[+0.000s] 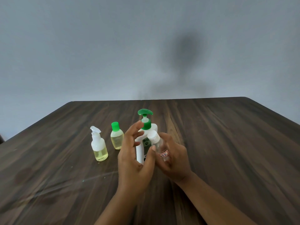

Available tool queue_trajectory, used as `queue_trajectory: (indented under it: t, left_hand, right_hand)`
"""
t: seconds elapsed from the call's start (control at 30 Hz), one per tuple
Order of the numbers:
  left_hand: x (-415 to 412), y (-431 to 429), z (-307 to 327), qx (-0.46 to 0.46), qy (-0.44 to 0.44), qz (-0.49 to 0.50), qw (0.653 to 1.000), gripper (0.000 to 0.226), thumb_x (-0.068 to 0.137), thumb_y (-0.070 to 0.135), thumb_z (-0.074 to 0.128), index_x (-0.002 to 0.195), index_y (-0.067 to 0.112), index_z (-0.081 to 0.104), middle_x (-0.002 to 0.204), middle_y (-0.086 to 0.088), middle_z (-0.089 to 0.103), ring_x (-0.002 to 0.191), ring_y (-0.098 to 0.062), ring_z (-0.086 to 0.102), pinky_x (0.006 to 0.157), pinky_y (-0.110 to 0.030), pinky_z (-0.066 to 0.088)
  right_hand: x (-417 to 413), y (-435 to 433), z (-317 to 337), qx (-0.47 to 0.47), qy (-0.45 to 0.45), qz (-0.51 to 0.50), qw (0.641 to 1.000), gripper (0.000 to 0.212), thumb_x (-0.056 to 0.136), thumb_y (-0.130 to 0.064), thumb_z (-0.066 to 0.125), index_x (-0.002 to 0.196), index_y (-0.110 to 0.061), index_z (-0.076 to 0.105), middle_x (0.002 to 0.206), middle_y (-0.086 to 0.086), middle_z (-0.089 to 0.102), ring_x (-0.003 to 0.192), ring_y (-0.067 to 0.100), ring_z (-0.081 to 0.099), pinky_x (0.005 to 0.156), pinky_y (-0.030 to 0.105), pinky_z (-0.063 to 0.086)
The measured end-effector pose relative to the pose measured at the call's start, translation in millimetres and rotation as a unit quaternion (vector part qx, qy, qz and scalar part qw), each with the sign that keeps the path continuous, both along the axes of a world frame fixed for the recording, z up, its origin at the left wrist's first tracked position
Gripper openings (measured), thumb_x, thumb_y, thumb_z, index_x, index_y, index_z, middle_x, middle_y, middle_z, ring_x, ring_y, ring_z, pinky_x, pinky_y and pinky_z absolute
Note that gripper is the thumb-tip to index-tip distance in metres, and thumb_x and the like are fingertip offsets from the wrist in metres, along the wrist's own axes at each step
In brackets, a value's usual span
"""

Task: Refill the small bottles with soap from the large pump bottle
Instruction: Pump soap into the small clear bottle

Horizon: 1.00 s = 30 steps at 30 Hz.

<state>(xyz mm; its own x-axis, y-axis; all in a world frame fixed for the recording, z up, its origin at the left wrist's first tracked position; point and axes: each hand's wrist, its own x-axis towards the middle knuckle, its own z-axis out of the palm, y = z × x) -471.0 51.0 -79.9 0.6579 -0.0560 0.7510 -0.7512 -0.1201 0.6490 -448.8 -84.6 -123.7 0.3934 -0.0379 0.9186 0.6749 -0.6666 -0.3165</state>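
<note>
A large white pump bottle (146,127) with a green pump head stands mid-table, partly hidden behind my hands. My right hand (174,159) holds a small clear bottle (159,146) with a white cap and a small label, tilted to the left above the table. Just left of it is my left hand (134,158), fingers spread, its thumb close to that bottle's side and its fingertips near the pump's green collar. Further left stand a small green-capped bottle (116,138) of yellow liquid and a small white-spray bottle (99,147), yellow liquid in its lower part.
The dark wooden table (227,151) reaches back to a plain grey wall. Its left edge runs diagonally from the far corner toward me. Faint smears mark the wood near the front left.
</note>
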Motion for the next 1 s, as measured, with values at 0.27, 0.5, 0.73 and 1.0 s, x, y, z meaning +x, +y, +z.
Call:
queue_trajectory:
  t: [0.27,0.5,0.73,1.0]
  left_hand:
    - [11,6,3,0.088,-0.078,0.095,0.988,0.019,0.081,0.033,0.062,0.096,0.022,0.064,0.09,0.019,0.054,0.083,-0.002,0.055,0.069,-0.009,0.041]
    - [11,19,7,0.009,0.039,0.184,0.982,0.053,0.074,0.062,0.068,0.058,0.015,0.048,0.047,0.007,0.044,0.05,-0.008,0.044,0.049,-0.011,0.032]
    - [34,55,-6,0.136,0.097,0.215,0.962,0.036,0.084,0.043,0.063,0.062,0.018,0.051,0.054,0.007,0.046,0.048,-0.01,0.039,0.05,-0.027,0.03]
    - [46,76,-45,0.436,0.128,0.286,0.844,0.014,0.087,0.028,0.062,0.091,0.02,0.052,0.085,0.006,0.059,0.07,-0.017,0.053,0.047,-0.025,0.024]
  right_hand:
    - [4,-4,-3,-0.055,-0.02,-0.02,0.998,0.035,0.085,-0.04,0.066,0.111,-0.019,0.054,0.09,0.004,0.073,0.075,0.011,0.067,0.064,0.026,0.057]
    - [5,-3,-3,-0.103,-0.051,-0.04,0.993,0.036,0.092,-0.036,0.062,0.121,-0.017,0.055,0.086,0.006,0.063,0.079,0.007,0.053,0.072,0.012,0.045]
    - [6,-7,0,0.04,-0.034,-0.037,0.998,0.046,0.082,-0.028,0.07,0.122,-0.018,0.049,0.104,-0.008,0.043,0.085,0.01,0.051,0.064,0.027,0.053]
    - [4,1,0,0.157,-0.013,-0.004,0.988,0.031,0.083,-0.021,0.052,0.11,-0.017,0.037,0.103,-0.017,0.039,0.089,0.001,0.046,0.072,0.014,0.044]
